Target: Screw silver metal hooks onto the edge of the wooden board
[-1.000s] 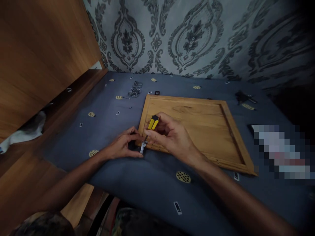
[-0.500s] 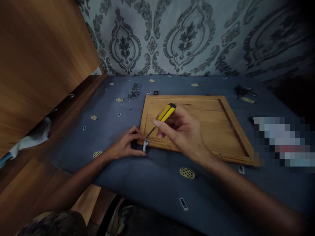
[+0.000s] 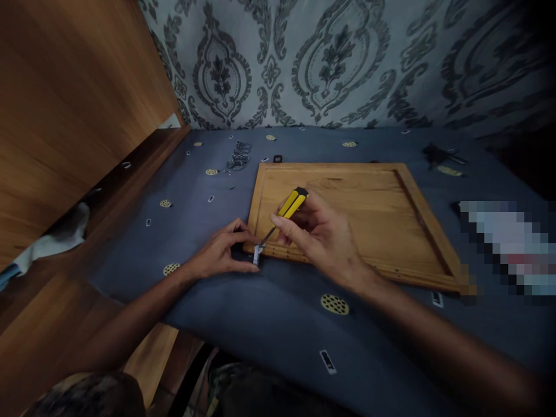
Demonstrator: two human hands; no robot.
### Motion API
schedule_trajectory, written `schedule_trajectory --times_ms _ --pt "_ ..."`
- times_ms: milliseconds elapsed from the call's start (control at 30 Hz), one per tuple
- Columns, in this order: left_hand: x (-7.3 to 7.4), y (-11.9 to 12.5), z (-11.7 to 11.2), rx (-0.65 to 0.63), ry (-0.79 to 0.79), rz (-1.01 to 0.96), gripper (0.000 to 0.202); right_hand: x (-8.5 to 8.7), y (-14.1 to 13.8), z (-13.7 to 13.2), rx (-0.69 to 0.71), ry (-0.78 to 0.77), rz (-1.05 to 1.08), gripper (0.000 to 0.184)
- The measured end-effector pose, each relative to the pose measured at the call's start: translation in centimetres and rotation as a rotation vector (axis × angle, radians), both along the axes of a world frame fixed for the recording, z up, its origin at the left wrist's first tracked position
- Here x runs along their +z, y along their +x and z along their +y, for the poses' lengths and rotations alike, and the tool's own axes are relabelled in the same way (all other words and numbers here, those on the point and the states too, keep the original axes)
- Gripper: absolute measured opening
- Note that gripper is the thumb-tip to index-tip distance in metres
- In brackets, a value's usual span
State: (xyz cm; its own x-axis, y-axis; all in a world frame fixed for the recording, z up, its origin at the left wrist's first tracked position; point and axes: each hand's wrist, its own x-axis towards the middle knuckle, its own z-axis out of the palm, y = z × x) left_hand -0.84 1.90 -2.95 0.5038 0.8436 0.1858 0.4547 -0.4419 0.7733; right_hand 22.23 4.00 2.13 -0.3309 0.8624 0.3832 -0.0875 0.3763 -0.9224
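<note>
Head view: we judge the fitting [image 3: 257, 255] placed at the panel [image 3: 373, 211] but unfinished, left grip [image 3: 222, 252] pinching it, right grip [image 3: 328, 240] holding the screwdriver [image 3: 292, 205].

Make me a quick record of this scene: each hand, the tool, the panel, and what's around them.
Left hand: thumb and fingers at a small metallic fitting; grip unclear
Right hand: holding a screwdriver
Tool: yellow-and-black handle, shaft slanting down to the fitting
Wooden panel: lying on blue patterned cloth; fitting at its near left corner
Behind: ornate patterned backdrop
</note>
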Motion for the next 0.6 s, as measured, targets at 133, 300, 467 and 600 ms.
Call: schedule_trajectory --times_ms 133,300,467,600 --pt "0.03 0.03 -0.05 -0.005 0.001 -0.021 0.052 -0.27 0.12 0.05 0.003 0.000 -0.008 0.036" --pt "0.11 0.02 -0.06 0.004 -0.015 -0.007 0.052 -0.66 0.00 0.19 0.009 -0.015 -0.011 0.036" --pt "-0.01 0.05 0.02 0.001 -0.011 -0.021 0.053 -0.72 -0.13 -0.01 0.012 -0.015 -0.030 0.038" --pt "0.05 0.06 0.03 -0.015 0.004 -0.023 0.052 -0.23 0.19 -0.18 0.020 0.004 -0.139 0.035"
